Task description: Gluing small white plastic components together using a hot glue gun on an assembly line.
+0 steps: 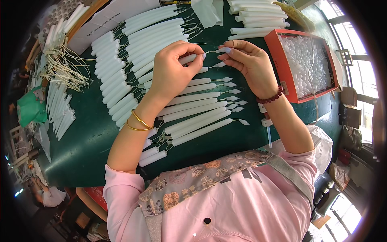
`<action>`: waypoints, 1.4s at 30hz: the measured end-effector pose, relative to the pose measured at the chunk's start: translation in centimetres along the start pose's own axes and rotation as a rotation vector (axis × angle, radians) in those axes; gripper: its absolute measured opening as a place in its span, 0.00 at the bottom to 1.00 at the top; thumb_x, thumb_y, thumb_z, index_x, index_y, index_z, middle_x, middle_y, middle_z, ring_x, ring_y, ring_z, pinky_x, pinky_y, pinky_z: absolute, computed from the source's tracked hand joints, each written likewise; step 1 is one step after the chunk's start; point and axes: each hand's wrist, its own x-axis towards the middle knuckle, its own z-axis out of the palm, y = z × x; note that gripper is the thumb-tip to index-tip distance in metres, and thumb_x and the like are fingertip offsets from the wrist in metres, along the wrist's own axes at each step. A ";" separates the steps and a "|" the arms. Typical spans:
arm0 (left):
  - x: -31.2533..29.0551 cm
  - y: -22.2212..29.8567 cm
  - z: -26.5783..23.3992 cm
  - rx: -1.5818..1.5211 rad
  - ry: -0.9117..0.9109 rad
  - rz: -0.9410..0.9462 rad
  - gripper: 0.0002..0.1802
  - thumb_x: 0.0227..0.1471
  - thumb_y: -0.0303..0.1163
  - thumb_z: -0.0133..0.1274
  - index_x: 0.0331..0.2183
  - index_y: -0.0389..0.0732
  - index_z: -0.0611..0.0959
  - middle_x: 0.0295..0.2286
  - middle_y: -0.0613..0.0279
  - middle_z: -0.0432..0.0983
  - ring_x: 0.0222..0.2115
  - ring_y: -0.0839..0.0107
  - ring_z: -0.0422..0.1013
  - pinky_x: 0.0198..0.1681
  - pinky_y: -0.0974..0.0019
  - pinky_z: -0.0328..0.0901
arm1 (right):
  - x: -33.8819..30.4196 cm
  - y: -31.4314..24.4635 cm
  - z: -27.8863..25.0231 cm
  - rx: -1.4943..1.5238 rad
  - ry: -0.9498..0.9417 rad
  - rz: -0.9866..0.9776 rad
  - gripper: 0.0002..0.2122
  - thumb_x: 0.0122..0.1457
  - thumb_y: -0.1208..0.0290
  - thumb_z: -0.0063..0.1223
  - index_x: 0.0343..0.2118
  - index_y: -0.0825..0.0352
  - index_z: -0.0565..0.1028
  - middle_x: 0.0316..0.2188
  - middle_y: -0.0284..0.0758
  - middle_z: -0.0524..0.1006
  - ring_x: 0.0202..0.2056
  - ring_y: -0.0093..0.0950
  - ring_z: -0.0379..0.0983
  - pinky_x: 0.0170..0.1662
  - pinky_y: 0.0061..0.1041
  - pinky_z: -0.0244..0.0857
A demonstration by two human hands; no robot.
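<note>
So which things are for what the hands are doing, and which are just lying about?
Seem to be in use:
white tube, in the left hand
small tip, in the right hand
red box of loose tips

Seem to be just lying about:
green plastic
whitish bag

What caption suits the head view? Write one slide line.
Left hand holds a white tube, right hand a small tip, above a green table.

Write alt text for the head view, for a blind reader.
A person's left hand holds a slim white tube while the right hand pinches a small pale tip just beyond its end. Rows of white tubes lie on the green table, near a red box of translucent pieces.
</note>
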 end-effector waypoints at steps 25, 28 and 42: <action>2.1 -3.5 -0.1 0.814 -0.097 0.121 0.07 0.52 0.30 0.65 0.33 0.38 0.87 0.32 0.58 0.79 0.38 0.56 0.77 0.39 0.56 0.74 | -15.0 0.6 -7.6 -1.735 0.130 -0.159 0.38 0.45 0.91 0.57 0.63 0.61 0.69 0.55 0.44 0.70 0.55 0.48 0.71 0.59 0.42 0.68; 1.8 -3.8 -0.7 0.714 -0.124 0.108 0.07 0.52 0.29 0.64 0.33 0.38 0.85 0.32 0.58 0.79 0.37 0.57 0.77 0.38 0.56 0.74 | -14.1 0.1 -8.2 -1.646 0.047 -0.234 0.34 0.44 0.90 0.60 0.58 0.62 0.73 0.52 0.44 0.70 0.50 0.48 0.73 0.53 0.41 0.72; 1.4 -3.0 -0.1 0.226 -0.080 0.145 0.05 0.54 0.26 0.63 0.33 0.38 0.83 0.27 0.61 0.78 0.25 0.67 0.76 0.31 0.66 0.72 | -6.9 1.9 -4.1 -1.403 -0.029 -0.748 0.22 0.44 0.82 0.62 0.45 0.62 0.76 0.45 0.36 0.74 0.33 0.37 0.79 0.34 0.32 0.76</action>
